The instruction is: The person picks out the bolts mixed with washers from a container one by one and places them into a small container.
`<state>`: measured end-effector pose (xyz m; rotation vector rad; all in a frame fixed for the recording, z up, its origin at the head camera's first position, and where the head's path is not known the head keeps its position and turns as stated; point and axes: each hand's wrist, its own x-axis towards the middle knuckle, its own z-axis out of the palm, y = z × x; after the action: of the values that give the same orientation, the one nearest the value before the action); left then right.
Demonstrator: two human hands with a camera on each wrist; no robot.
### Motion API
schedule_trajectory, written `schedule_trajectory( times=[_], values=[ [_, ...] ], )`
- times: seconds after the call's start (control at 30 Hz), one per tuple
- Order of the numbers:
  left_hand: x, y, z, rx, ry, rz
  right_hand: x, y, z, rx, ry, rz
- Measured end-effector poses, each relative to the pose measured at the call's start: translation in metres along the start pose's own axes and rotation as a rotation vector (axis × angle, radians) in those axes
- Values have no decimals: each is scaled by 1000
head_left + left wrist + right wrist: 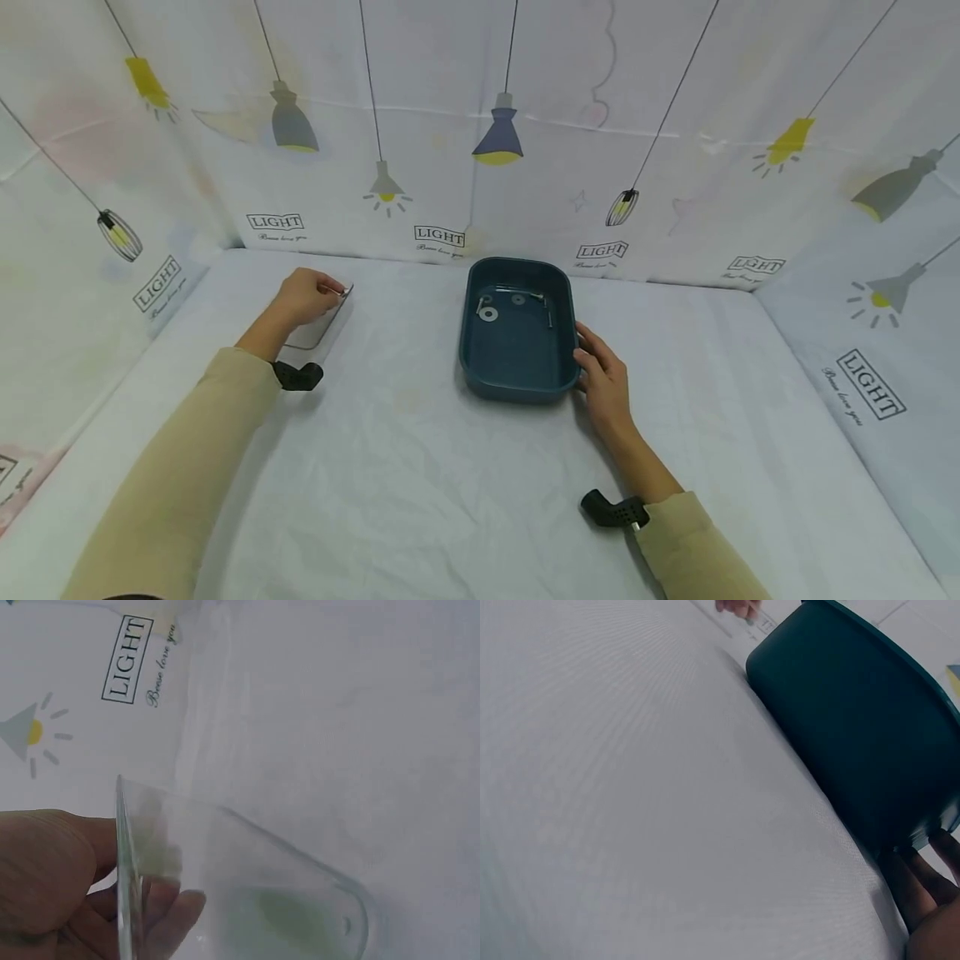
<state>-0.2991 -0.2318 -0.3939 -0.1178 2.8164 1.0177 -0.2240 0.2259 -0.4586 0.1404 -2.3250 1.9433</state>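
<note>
A clear plastic box [247,832] stands at the left of the table. My left hand [306,296] is over it, fingertips at its far end, pinching a small shiny metal piece [344,292]. The left wrist view shows this hand's fingers partly through the clear wall; the metal piece is hidden there. A deep blue tray [517,358] stands right of the middle, with washers [488,314] and a few bolts [549,317] in its far half. My right hand [602,377] holds the tray's right side, fingertips at the rim and outer wall.
A white cloth [405,483] covers the table. Behind and at both sides hang white curtains [442,183] printed with lamps. Black bands [298,377] with small cameras sit on both wrists.
</note>
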Motion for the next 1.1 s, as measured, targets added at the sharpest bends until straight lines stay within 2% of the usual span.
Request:
schedule_trajectory(
  times=[0.4, 0.73, 0.93, 1.1],
  values=[
    [27, 22, 27, 8, -4, 32, 2, -2, 2, 5, -20, -16],
    [38, 55, 41, 41, 12, 103, 3, -1, 3, 17, -21, -21],
    [38, 66, 46, 40, 2, 101, 2, -1, 2, 18, -9, -26],
    [34, 65, 44, 71, -22, 120, 0, 0, -1, 11, 1, -27]
  ],
)
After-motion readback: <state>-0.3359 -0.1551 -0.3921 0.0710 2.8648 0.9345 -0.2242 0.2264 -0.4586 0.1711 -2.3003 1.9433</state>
